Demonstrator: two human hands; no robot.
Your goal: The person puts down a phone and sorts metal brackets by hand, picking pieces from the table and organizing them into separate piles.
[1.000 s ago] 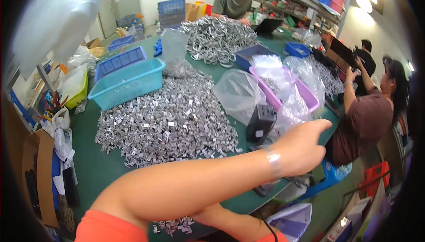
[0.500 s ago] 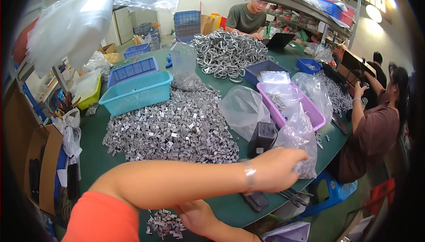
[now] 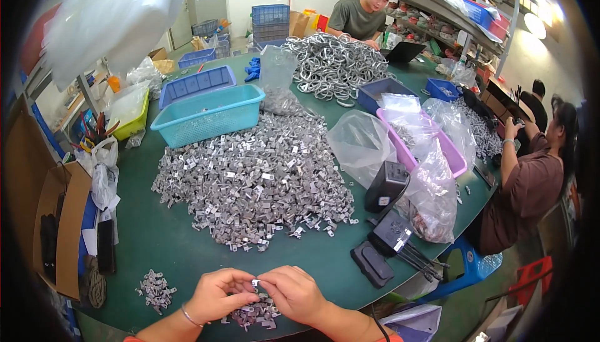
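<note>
- Left hand (image 3: 215, 294): fingertips pinched one end of a small silver metal piece (image 3: 255, 283), low centre of view; thin metal bracelet (image 3: 191, 317) on that wrist.
- Right hand (image 3: 294, 294): thumb and fingers closed on the same piece from the other side, so both hands met there.
- Piece was held up just above a small loose heap of silver metal parts (image 3: 267, 312), partly hidden by the hands.
- Second small cluster of silver metal parts (image 3: 155, 291) lay left of the left hand, apart from it, on the dark green worktop (image 3: 172, 242).
- Large spread mound of silver metal parts (image 3: 256, 182) sat beyond the hands, mid-worktop.
- Turquoise perforated plastic basket (image 3: 209, 123) stood at the mound's far left edge, blue plastic tray (image 3: 197, 85) just behind it.
- Right of the mound: boxy black device (image 3: 385, 187), clear plastic bag (image 3: 432, 201), lilac plastic basket (image 3: 458, 164).
- Heap of silver metal rings (image 3: 340, 67) was at the far side, near a person in a grey-green shirt (image 3: 356, 18).
</note>
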